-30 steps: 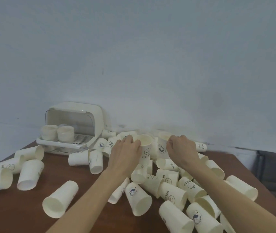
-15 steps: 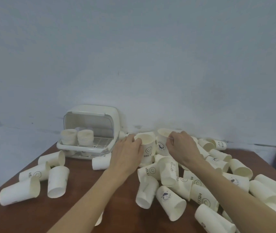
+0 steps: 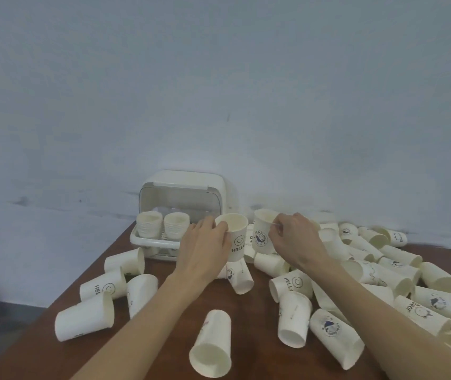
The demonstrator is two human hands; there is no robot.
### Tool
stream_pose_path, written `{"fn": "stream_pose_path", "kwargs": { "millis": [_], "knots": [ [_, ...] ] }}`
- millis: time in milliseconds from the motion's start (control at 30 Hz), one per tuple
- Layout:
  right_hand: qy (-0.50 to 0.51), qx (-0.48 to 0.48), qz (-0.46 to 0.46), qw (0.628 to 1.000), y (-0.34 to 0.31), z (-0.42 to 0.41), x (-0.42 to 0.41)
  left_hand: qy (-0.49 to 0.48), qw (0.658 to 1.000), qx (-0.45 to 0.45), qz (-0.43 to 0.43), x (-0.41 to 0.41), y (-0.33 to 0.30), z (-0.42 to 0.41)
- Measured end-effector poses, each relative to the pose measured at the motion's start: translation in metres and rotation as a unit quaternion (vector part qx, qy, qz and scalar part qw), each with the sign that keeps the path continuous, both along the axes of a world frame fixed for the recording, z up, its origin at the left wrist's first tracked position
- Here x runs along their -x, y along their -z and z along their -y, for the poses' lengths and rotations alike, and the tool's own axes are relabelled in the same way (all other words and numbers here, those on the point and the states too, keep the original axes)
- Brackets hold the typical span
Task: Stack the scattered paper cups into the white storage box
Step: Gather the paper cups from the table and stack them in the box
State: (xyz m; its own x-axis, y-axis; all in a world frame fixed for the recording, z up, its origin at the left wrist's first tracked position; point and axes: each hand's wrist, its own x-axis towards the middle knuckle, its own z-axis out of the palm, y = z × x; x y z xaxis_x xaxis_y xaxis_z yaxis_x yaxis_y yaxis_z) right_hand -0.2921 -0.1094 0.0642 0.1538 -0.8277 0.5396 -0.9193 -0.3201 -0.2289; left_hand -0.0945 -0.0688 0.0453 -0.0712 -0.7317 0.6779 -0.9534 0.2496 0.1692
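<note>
**While both hands are lifting cups, the nesting comes next**

While you are holding one cup in each hand, you are working the gather-and-nest step of the job. Your left hand (image 3: 205,246) is gripping the HELLO cup (image 3: 236,235) upright, its grip wrapped around the side wall, and your right hand (image 3: 294,241) is pinching the whale-print cup (image 3: 262,231) at its rim, also mouth up. Both cups are hanging just in front of the white storage box (image 3: 183,185), which is sitting at the back of the surface (image 3: 164,344) against the wall (image 3: 219,91) with its clear lid raised. Two nested stacks (image 3: 161,227) are already standing on the box's tray, side by side.

Judging from this, you are about to slide one held cup into the other, then seat the pair on a stack. That is calling for matched, upright axes and a light squeeze, since thin paper walls are likely to buckle.

Around your arms, loose cups (image 3: 383,275) are lying on their sides across the brown wooden surface, thickest on your right. Behind it, a plain pale wall is filling the view, with grey floor (image 3: 7,322) showing at lower left.
</note>
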Motion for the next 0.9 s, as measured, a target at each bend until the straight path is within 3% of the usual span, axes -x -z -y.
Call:
{"fn": "stream_pose_path", "kwargs": {
  "millis": [900],
  "knots": [
    [-0.013, -0.036, 0.031, 0.999, 0.003, 0.043, -0.179, -0.043, 0.999, -0.012, -0.009, -0.162, 0.007, 0.028]
  ]
}}
